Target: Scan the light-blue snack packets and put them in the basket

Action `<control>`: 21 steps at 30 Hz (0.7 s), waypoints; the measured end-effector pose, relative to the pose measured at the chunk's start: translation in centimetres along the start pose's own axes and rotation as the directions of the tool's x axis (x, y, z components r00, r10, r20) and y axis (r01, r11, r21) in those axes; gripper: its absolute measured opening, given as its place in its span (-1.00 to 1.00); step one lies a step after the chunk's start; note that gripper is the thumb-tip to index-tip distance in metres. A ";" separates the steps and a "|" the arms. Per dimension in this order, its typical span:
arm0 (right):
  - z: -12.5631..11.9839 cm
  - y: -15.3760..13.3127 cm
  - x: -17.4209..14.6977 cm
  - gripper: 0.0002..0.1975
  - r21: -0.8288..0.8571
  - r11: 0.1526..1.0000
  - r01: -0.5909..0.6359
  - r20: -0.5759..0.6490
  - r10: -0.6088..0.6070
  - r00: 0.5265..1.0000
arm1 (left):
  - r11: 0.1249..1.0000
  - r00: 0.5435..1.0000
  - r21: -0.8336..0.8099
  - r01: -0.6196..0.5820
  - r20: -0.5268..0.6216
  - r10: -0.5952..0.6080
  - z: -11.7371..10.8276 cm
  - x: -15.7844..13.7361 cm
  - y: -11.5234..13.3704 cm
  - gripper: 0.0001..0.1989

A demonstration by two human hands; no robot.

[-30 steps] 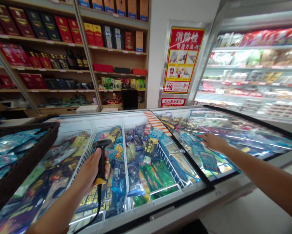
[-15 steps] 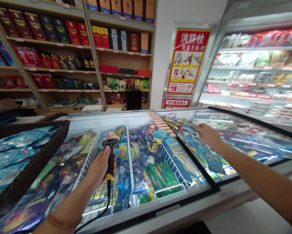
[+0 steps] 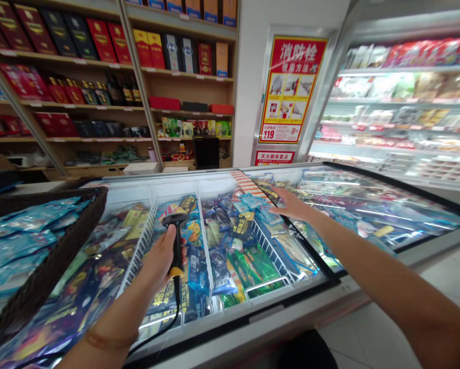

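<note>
My left hand (image 3: pixel 164 259) is wrapped round the grip of a black barcode scanner (image 3: pixel 175 241) with a yellow-banded base; its cable trails down to the lower left. Below the scanner, white wire baskets (image 3: pixel 206 256) in a chest freezer hold frozen packets. My right hand (image 3: pixel 293 206) is open, fingers apart, over the black edge (image 3: pixel 310 251) of the freezer's glass lid; whether it touches the edge I cannot tell. Just left of those fingers lie light blue packets (image 3: pixel 251 201), with a dark packet lettered in yellow (image 3: pixel 242 225) nearby.
A dark woven basket (image 3: pixel 80 230) of blue packets (image 3: pixel 26 220) stands at the left. Shelves of boxed bottles (image 3: pixel 99 41) line the back wall beside a red fire-hydrant notice (image 3: pixel 291 92). A lit display fridge (image 3: pixel 406 102) stands at the right.
My right hand has moved left from above the packets in the right section to the lid's edge, and its fingers have spread. My left hand still holds the scanner in nearly the same place.
</note>
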State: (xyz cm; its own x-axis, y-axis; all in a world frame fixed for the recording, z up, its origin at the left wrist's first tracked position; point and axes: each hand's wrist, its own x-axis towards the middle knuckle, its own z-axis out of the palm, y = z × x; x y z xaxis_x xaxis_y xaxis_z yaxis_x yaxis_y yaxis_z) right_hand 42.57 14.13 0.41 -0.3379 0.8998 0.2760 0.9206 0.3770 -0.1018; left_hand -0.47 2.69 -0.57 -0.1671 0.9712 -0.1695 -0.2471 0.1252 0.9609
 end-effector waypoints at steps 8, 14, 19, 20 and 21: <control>2.1 4.5 -10.4 0.07 -0.216 0.733 -0.645 -0.004 0.660 0.752 | 0.999 0.991 -0.002 0.051 0.128 -0.050 -0.2 -0.6 0.7 -0.53; 2.7 2.5 -8.3 -0.14 -0.224 0.730 -0.645 -0.082 0.646 0.759 | 0.999 0.998 -0.035 0.031 0.059 -0.028 -0.4 0.2 -0.2 -0.41; 2.4 4.0 -6.6 -0.16 -0.165 0.637 -0.753 -0.024 0.761 0.649 | 0.999 0.999 -0.030 0.016 0.040 -0.015 -0.3 0.1 -0.3 -0.45; 2.4 4.4 -6.5 -0.16 -0.135 0.628 -0.767 -0.026 0.771 0.636 | 0.999 0.999 -0.034 0.007 0.039 -0.006 -0.2 0.0 -0.2 -0.47; 2.5 4.8 -6.5 -0.18 -0.097 0.622 -0.777 -0.032 0.778 0.627 | 0.999 0.999 -0.039 -0.003 0.039 0.005 -0.1 -0.1 -0.1 -0.49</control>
State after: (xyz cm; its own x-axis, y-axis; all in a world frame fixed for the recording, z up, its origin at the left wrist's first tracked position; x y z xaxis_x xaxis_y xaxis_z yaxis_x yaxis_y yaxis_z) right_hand 48.73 10.68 -4.26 0.5110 0.8506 0.1241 0.8541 -0.4862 -0.1846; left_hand -0.54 2.51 -0.67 -0.1314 0.9789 -0.1564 -0.2840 0.1140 0.9520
